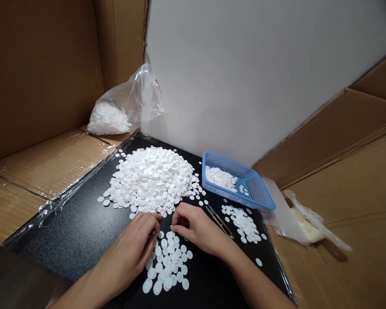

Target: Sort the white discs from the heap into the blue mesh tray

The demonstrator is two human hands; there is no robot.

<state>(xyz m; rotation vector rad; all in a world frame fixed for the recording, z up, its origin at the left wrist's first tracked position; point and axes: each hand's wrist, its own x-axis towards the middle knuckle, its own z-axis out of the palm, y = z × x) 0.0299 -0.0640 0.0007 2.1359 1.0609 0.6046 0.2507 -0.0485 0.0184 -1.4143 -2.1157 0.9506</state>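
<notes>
On the head view, here is the left grip [140,231], fingers curled in at the near edge of a big heap of white discs [154,176]; its thumb is mostly hidden, so whether it pinches a disc I cannot tell. Facing it, just apart, the right grip [194,221] has forefinger bent round towards thumb, tips close, and again no telling if a disc sits between. The heap rises just beyond both grips, while a looser scatter of discs [169,262] lies below and between them on the black worktop [77,240]. Right of the right grip, near it, there's a pair of snips [224,226], then a smaller patch of discs [244,225]; beyond those, a blue basket [238,198] with more discs inside. Farther off, ahead and left of the left grip, stands a clear bag [137,94], white pieces in its bottom.
</notes>
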